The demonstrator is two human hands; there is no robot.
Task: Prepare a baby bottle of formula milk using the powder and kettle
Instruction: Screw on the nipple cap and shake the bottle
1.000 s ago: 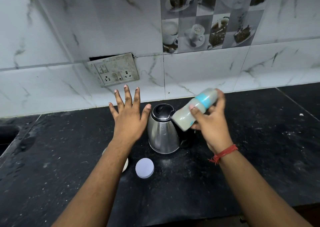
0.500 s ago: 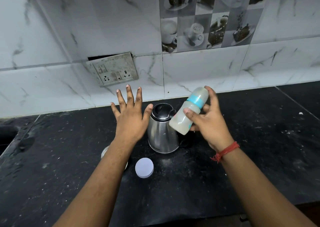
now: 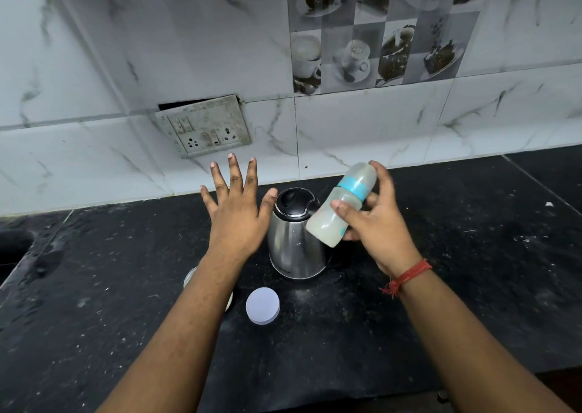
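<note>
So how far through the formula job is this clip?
Looks late on. Done: the clear baby bottle with a blue collar already holds cloudy white liquid and is capped. In hand: the right hand grips it tilted above the steel kettle with a black lid; the left hand is spread open, holding nothing. Left: the round white lid lies loose on the black counter.

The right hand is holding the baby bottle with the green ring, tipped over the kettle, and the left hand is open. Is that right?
Not quite. The ring on the baby bottle is blue, not green, as the head view shows. The right hand does hold it tilted above the kettle, and the left hand is open.
</note>
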